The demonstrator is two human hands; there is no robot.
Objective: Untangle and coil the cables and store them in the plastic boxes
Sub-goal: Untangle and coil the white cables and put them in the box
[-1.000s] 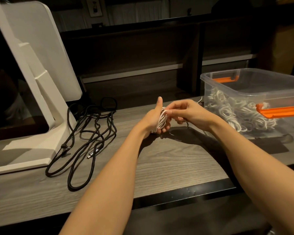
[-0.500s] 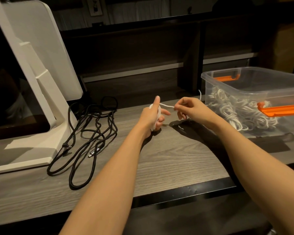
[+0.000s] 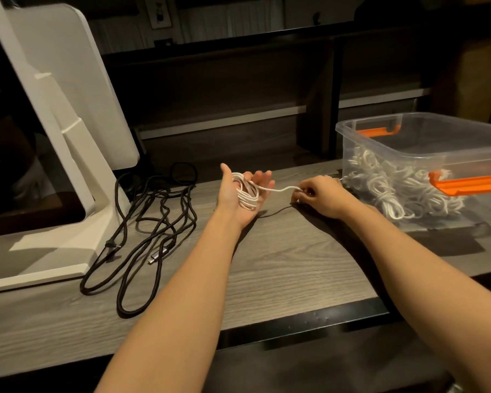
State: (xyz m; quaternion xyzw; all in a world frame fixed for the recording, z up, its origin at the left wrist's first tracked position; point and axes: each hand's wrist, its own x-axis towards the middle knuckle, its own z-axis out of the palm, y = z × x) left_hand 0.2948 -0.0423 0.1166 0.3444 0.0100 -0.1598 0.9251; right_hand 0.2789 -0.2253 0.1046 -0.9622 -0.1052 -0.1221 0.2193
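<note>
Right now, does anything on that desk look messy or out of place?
Only the black cable: it sprawls in loose, crossing loops on the desk beside the white stand, not yet coiled. The white cables already sit in the plastic box.

Bare desk (image 3: 281, 259) between black cable (image 3: 153, 222) left, plastic box (image 3: 408, 143) right

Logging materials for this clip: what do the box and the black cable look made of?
Box: clear, glossy plastic, since the white cables show through its walls; orange handles look opaque plastic. Black cable: matte sheath, possibly braided fabric or rubber; its plug looks metallic.
</note>
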